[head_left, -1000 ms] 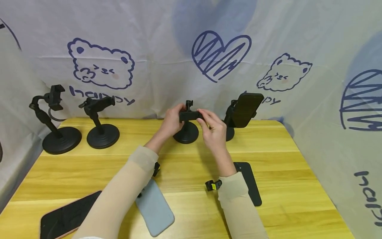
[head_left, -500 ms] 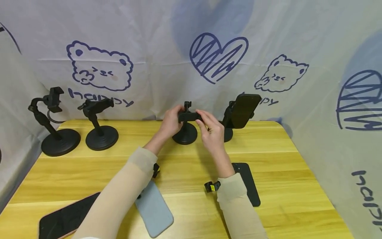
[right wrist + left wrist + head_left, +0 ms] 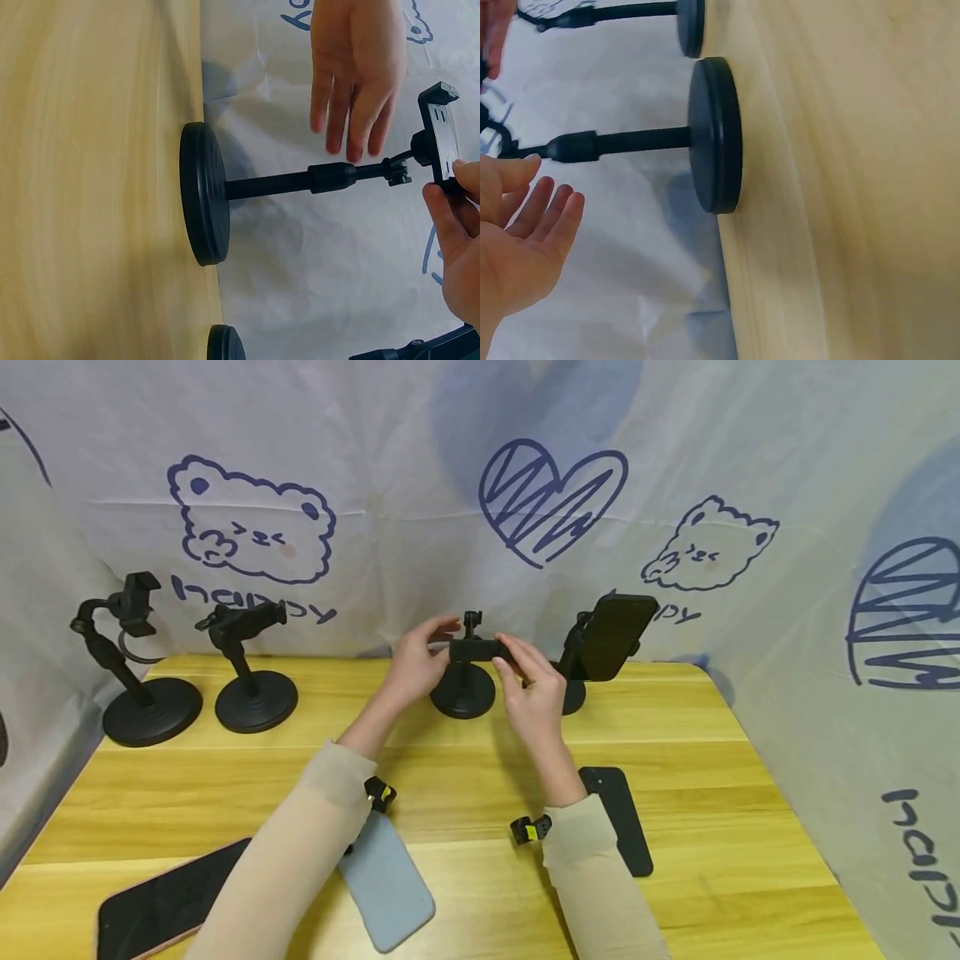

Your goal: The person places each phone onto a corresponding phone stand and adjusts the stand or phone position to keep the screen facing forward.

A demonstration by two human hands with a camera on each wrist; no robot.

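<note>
The middle phone stand [image 3: 462,700] has a round black base, an upright pole and a phone clamp [image 3: 474,650] on top. My right hand [image 3: 537,695] pinches the clamp's right end between thumb and fingers, as the right wrist view also shows at the clamp's lower end [image 3: 448,187]. My left hand [image 3: 415,662] is beside the clamp's left end, fingers loosely extended and holding nothing. In the right wrist view, a gap separates that left hand [image 3: 358,71] from the clamp. The clamp holds no phone.
Two phone stands, one far left [image 3: 153,710] and one beside it [image 3: 257,700], stand at the back. Right of the middle stand, another bears a black phone [image 3: 617,637]. A pink-edged phone [image 3: 161,906], a grey-blue phone [image 3: 390,885] and a dark phone [image 3: 626,822] lie nearer.
My left hand has let go of the clamp's left side and drawn back a little to the left, its fingers loosening. My right hand keeps its pinch on the clamp.
</note>
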